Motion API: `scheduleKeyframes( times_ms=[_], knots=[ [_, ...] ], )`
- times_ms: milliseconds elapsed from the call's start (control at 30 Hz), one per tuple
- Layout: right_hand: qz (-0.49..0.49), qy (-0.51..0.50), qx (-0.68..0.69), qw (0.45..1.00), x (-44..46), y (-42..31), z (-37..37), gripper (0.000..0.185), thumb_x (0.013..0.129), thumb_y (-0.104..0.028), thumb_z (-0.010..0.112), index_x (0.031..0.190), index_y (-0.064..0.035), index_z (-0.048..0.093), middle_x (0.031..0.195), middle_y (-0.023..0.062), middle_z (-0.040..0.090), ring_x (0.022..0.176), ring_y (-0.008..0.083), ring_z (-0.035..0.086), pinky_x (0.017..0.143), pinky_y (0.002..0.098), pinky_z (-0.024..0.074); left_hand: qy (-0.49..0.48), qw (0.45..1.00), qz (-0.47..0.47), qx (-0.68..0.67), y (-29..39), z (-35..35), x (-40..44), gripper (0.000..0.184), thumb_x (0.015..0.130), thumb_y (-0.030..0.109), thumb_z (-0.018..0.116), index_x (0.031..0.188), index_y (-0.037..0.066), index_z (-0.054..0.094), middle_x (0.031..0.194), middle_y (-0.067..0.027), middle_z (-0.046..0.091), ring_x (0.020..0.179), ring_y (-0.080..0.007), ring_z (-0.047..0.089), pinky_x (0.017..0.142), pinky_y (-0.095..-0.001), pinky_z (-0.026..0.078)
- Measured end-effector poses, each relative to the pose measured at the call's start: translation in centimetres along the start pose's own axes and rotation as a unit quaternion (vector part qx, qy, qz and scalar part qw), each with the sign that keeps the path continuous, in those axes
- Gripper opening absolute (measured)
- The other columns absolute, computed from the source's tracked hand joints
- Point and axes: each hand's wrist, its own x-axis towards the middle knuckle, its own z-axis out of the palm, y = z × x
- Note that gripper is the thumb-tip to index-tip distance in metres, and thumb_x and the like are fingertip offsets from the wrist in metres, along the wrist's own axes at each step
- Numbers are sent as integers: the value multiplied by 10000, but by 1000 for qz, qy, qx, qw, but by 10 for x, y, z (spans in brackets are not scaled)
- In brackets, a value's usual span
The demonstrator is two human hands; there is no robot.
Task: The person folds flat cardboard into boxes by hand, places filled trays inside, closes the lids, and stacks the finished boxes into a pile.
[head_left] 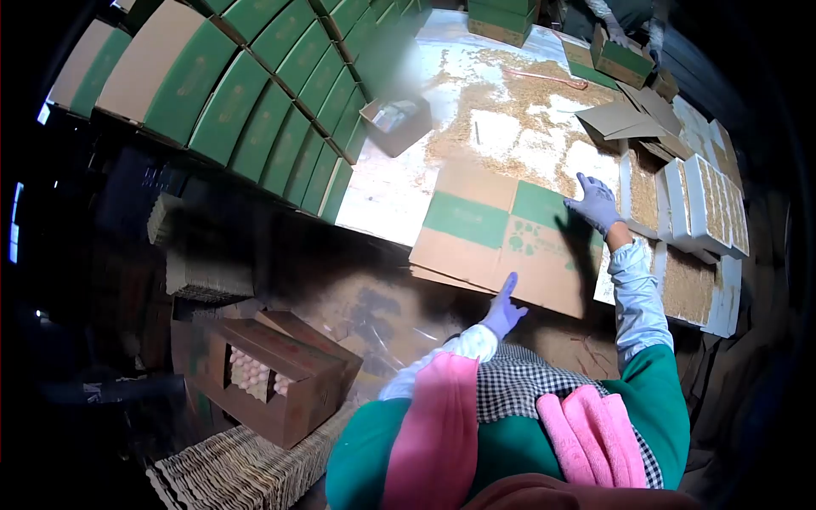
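Observation:
A flattened cardboard box, brown with green bands and green print, lies at the near edge of the table. My right hand, in a grey-violet glove, is spread open at its far right corner; whether it touches the cardboard I cannot tell. By the near edge of the same cardboard is my left hand, also gloved, with index finger and thumb stretched apart and nothing seen in it.
Stacked green-and-brown boxes rise at the left. A small open box sits beside them. White trays with brown grainy filling stand right. Below left, a carton shows eggs. Another person's hands hold a box at the far right.

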Motion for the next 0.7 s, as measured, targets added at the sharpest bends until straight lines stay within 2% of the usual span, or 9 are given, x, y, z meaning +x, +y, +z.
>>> scheduleKeyframes(
  times_ms=[67, 167, 200, 267, 333, 400, 467, 600, 700],
  knots=[
    [-25, -43, 26, 998, -31, 16, 25, 1091, 672, -674, 741, 1485, -53, 361, 1448, 283, 400, 1378, 415, 338, 1143, 543, 238, 97, 965, -167, -178, 24, 40, 19, 1016, 794, 524, 776, 1570, 203, 204, 1628, -94, 100, 1469, -304, 197, 1150, -489, 270],
    [-69, -137, -97, 983, -116, -5, 51, 1133, 673, -643, 761, 1529, -84, 272, 1537, 276, 271, 1436, 457, 211, 1130, 626, 193, -47, 941, -265, -205, 8, 33, 53, 915, 840, 584, 695, 1555, 233, 244, 1618, -142, 11, 1467, -332, 148, 1116, -494, 308],
    [-71, -164, -136, 974, -134, -6, 65, 1131, 672, -582, 797, 1535, -89, 256, 1552, 270, 243, 1447, 458, 184, 1126, 632, 194, -36, 944, -287, -156, 42, 47, 31, 919, 905, 524, 652, 1506, -32, 236, 1534, -208, 256, 1399, -311, 318, 1111, -430, 358],
    [-87, -70, -147, 983, -147, 2, 85, 1131, 613, -398, 878, 1531, -117, 280, 1554, 260, 239, 1447, 429, 214, 1139, 595, 200, -200, 929, -310, 30, 90, 43, 4, 790, 899, 487, 678, 1447, 1, 381, 1403, -195, 459, 1292, -298, 466, 1072, -418, 407],
    [-133, 42, -167, 976, -147, 37, 116, 1060, 587, -342, 878, 1493, -162, 358, 1542, 166, 320, 1414, 378, 310, 1140, 555, 208, -241, 938, -192, 156, 146, 45, -29, 611, 908, 408, 686, 1335, 5, 516, 1250, -169, 594, 1193, -272, 555, 1042, -406, 443],
    [-136, 9, -95, 986, -148, 40, 105, 993, 627, -349, 859, 1476, -149, 383, 1529, 168, 340, 1400, 379, 326, 1136, 553, 215, -38, 920, 110, 375, 178, 28, -44, 475, 922, 317, 657, 1259, -5, 569, 1217, -181, 620, 1166, -278, 579, 1020, -408, 455],
    [-162, 0, -72, 984, -150, 31, 75, 942, 665, -342, 839, 1468, -135, 392, 1514, 182, 357, 1391, 387, 335, 1135, 558, 218, 157, 755, 333, 543, 234, 13, -51, 485, 915, 290, 641, 1274, -23, 548, 1216, -208, 605, 1158, -314, 577, 1010, -397, 449],
    [-214, 0, -47, 976, -136, 28, -44, 708, 760, -231, 769, 1397, -86, 493, 1372, 176, 530, 1245, 361, 513, 1035, 473, 393, 340, 739, 288, 505, 280, -66, -8, 569, 890, 307, 652, 1335, -13, 497, 1314, -211, 541, 1203, -362, 530, 1021, -398, 434],
    [-126, 77, 86, 985, -105, 29, -136, 433, 864, -204, 697, 1250, -30, 607, 1020, 138, 690, 839, 224, 651, 743, 346, 495, 395, 650, 263, 594, 326, -92, 41, 693, 852, 346, 646, 1465, 128, 407, 1448, -264, 407, 1269, -429, 469, 1047, -471, 405]
  ],
)
